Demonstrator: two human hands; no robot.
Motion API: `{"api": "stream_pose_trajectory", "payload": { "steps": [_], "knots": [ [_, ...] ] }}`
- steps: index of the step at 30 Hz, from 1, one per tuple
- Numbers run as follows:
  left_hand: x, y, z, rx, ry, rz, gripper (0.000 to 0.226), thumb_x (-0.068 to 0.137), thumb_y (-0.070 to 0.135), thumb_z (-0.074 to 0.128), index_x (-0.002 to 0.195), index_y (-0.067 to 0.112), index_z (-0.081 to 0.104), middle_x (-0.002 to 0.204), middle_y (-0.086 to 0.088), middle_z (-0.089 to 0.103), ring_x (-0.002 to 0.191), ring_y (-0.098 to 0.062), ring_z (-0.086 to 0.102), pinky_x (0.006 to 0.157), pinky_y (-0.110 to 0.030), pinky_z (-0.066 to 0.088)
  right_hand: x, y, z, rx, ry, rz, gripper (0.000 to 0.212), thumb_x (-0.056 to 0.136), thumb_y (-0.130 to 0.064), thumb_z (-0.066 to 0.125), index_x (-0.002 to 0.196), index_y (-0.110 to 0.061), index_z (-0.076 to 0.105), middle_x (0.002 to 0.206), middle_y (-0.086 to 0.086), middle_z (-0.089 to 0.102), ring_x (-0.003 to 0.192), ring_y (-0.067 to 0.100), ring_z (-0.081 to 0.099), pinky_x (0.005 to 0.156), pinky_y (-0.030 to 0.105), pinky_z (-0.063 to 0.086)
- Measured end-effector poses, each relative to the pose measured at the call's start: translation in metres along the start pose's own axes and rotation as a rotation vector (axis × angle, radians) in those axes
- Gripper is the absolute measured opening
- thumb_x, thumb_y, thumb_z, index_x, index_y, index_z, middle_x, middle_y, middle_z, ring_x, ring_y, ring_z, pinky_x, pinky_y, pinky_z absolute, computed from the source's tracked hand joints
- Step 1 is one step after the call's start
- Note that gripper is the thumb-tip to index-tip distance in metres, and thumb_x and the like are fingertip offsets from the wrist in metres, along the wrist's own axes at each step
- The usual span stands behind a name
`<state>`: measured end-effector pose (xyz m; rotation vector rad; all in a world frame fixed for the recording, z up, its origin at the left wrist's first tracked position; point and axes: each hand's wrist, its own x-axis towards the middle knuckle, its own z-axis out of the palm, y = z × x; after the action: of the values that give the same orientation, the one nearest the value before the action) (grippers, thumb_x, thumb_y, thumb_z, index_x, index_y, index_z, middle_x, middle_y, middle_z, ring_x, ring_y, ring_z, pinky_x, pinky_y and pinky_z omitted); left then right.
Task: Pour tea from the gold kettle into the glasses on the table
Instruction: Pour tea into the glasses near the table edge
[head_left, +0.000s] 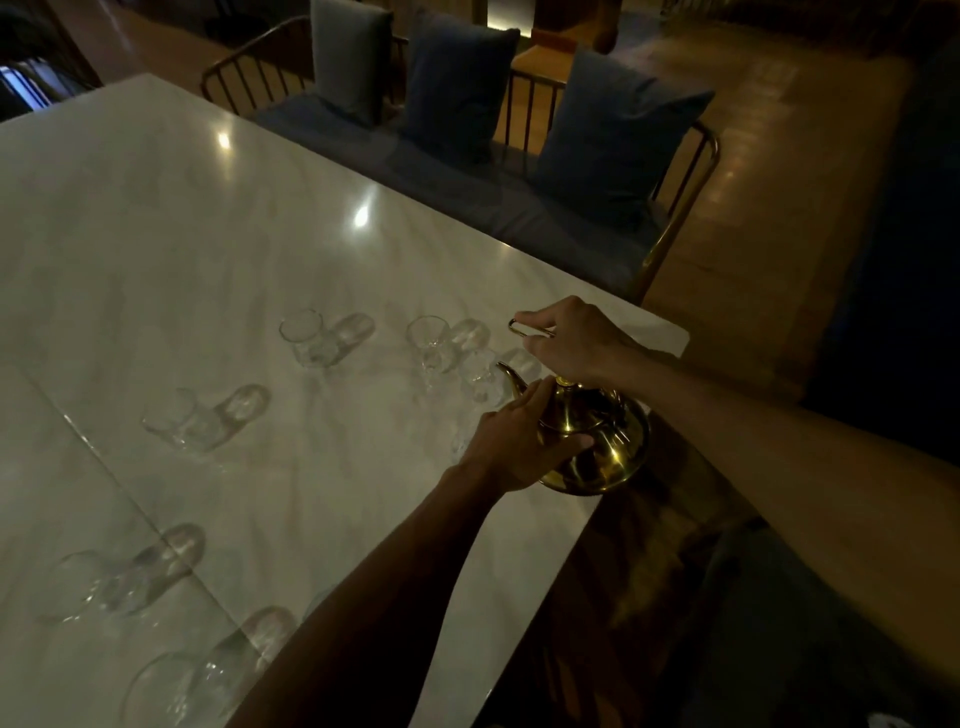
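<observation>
The gold kettle (597, 441) sits at the right edge of the white marble table (182, 234), spout pointing away toward the glasses. My right hand (571, 340) is closed around its thin looped handle above the lid. Against the kettle's left side rests my left hand (511, 441), fingers wrapped on the body. Several clear empty glasses stand across the table: one (431, 343) just beyond the spout, another (306, 338) farther left, one (179, 415) mid-left, and two (88, 587) (166, 686) near the bottom left. A further glass is partly hidden behind my left hand.
A bench with a gold metal frame (675, 218) and three blue-grey cushions (457, 83) runs along the table's far side. Wooden floor (779, 156) lies to the right. The table's right edge (582, 525) is directly below the kettle.
</observation>
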<state>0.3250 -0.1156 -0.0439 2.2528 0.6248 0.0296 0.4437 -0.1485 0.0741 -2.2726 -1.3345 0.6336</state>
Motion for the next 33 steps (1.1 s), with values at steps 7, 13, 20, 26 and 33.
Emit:
{"api": "stream_pose_trajectory", "payload": {
  "steps": [7, 13, 20, 26, 33],
  "knots": [
    [0.012, -0.011, -0.008, -0.159, -0.004, -0.045, 0.079, 0.089, 0.062, 0.061, 0.155, 0.038, 0.025, 0.147, 0.006, 0.053, 0.129, -0.020, 0.057, 0.098, -0.033, 0.049, 0.029, -0.010, 0.003, -0.043, -0.086, 0.010, 0.047, 0.095, -0.018, 0.056, 0.142, -0.015, 0.052, 0.148, 0.004, 0.050, 0.133, 0.022, 0.049, 0.101, 0.028, 0.043],
    [0.016, -0.014, -0.009, -0.207, -0.019, -0.073, 0.085, 0.080, 0.076, 0.054, 0.153, 0.042, 0.025, 0.146, 0.007, 0.055, 0.129, -0.019, 0.057, 0.100, -0.038, 0.051, 0.044, -0.014, 0.005, -0.075, -0.127, 0.013, 0.048, 0.094, -0.017, 0.057, 0.142, -0.013, 0.051, 0.148, 0.005, 0.050, 0.132, 0.023, 0.050, 0.101, 0.031, 0.044],
    [0.015, -0.013, -0.012, -0.254, -0.008, -0.048, 0.074, 0.092, 0.055, 0.062, 0.155, 0.038, 0.025, 0.148, 0.003, 0.053, 0.132, -0.019, 0.054, 0.096, -0.029, 0.042, 0.051, -0.015, 0.006, -0.095, -0.167, 0.021, 0.047, 0.093, -0.018, 0.056, 0.140, -0.012, 0.053, 0.145, 0.007, 0.053, 0.128, 0.024, 0.054, 0.104, 0.035, 0.046],
    [0.014, -0.008, -0.014, -0.271, 0.009, -0.024, 0.071, 0.094, 0.052, 0.061, 0.155, 0.039, 0.026, 0.146, 0.005, 0.055, 0.131, -0.015, 0.054, 0.090, -0.019, 0.037, 0.054, -0.017, 0.007, -0.114, -0.154, 0.067, 0.040, 0.092, -0.018, 0.054, 0.125, 0.001, 0.062, 0.128, 0.020, 0.063, 0.119, 0.035, 0.059, 0.100, 0.051, 0.049],
    [0.012, -0.007, -0.015, -0.300, -0.012, -0.043, 0.074, 0.095, 0.052, 0.060, 0.157, 0.037, 0.023, 0.147, 0.002, 0.055, 0.133, -0.018, 0.053, 0.093, -0.023, 0.039, 0.057, -0.020, 0.008, -0.128, -0.155, 0.088, 0.041, 0.089, -0.020, 0.054, 0.126, -0.002, 0.063, 0.129, 0.019, 0.064, 0.116, 0.034, 0.062, 0.096, 0.051, 0.052]
  ]
}}
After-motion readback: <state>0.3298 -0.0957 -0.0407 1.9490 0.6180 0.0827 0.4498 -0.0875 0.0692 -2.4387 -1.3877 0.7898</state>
